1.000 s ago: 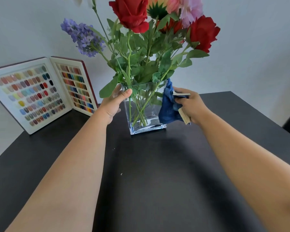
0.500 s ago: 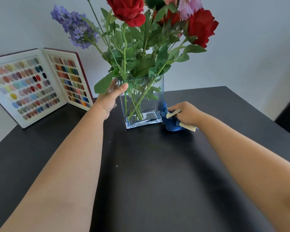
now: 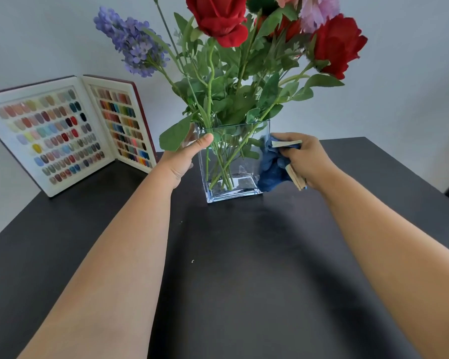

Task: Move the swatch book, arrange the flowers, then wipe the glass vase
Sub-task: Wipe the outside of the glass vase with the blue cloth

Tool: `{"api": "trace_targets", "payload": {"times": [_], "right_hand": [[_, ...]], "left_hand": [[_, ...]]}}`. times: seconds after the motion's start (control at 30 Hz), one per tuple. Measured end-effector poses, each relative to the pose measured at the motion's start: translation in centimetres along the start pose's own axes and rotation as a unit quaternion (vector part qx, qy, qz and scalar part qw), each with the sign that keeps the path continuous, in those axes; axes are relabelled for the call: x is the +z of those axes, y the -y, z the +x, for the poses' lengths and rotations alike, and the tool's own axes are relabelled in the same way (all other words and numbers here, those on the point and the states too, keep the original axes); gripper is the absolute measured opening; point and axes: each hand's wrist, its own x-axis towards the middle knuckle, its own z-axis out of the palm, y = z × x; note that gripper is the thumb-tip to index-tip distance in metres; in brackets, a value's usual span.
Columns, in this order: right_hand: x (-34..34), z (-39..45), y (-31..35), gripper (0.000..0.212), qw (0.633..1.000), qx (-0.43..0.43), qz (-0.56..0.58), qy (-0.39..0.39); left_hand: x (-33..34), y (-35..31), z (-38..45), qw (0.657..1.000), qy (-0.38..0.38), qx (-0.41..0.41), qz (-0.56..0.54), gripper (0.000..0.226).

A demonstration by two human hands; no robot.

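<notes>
Right hand [image 3: 300,161], gripping the blue cloth [image 3: 271,171], has risen up the glass vase [image 3: 231,161] side; left hand [image 3: 184,158] grips its rim; swatch book [image 3: 68,130] stands at tabletop's far-left edge, wiping unfinished.

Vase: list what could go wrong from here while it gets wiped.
1. The bouquet stands tall and spreads well past the glass vase, so a hard sideways push from the blue cloth in the right hand might tip it, though the left hand grips the opposite rim.
2. The swatch book stands open against the wall nearby on the left; a toppling vase or swinging lavender stem could knock it over.
</notes>
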Motion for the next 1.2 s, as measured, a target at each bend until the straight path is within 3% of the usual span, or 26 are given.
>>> {"api": "trace_targets", "payload": {"times": [0.17, 0.33, 0.53, 0.6, 0.7, 0.8, 0.87, 0.97, 1.03, 1.13, 1.2], "right_hand": [[0.1, -1.8, -0.9, 0.041, 0.992, 0.026, -0.125, 0.024], [0.7, -3.8, -1.5, 0.044, 0.962, 0.061, -0.254, 0.077], [-0.9, -3.7, 2.2, 0.054, 0.905, 0.017, -0.408, 0.115], [-1.6, -4.2, 3.4, 0.058, 0.905, -0.035, -0.413, 0.094], [-1.3, -5.2, 4.4, 0.064, 0.895, -0.214, -0.388, 0.046], [-0.1, -5.7, 4.3, 0.06, 0.835, -0.389, -0.389, -0.009], [0.6, -5.1, 3.5, 0.053, 0.786, -0.46, -0.413, -0.01], [2.5, -4.1, 1.5, 0.052, 0.723, -0.511, -0.463, 0.032], [3.6, -3.9, 0.0, 0.049, 0.7, -0.526, -0.477, 0.075], [4.1, -4.3, -2.3, 0.042, 0.678, -0.507, -0.512, 0.144], [3.7, -4.4, -3.0, 0.038, 0.686, -0.49, -0.513, 0.165]], "left_hand": [[0.3, 0.2, -0.1, 1.0, 0.002, 0.015, 0.001, 0.083], [0.2, -0.1, -0.5, 1.0, 0.007, 0.014, 0.012, 0.096], [-0.2, -0.4, -0.8, 1.0, 0.009, 0.002, 0.025, 0.115], [-0.3, -0.3, -0.9, 1.0, 0.011, 0.002, 0.028, 0.107], [-0.3, -0.5, -1.1, 1.0, 0.015, 0.003, 0.025, 0.09], [-0.3, -0.8, -1.3, 1.0, 0.017, -0.007, 0.02, 0.086], [-0.4, -0.8, -1.4, 1.0, 0.018, -0.012, 0.015, 0.092], [-0.2, -0.8, -1.4, 1.0, 0.019, -0.011, 0.012, 0.086], [-0.2, -0.8, -1.4, 1.0, 0.019, -0.013, 0.01, 0.082], [-0.2, -0.6, -1.3, 1.0, 0.015, -0.018, 0.006, 0.087], [-0.2, -0.5, -1.2, 1.0, 0.017, -0.013, 0.007, 0.093]]}}
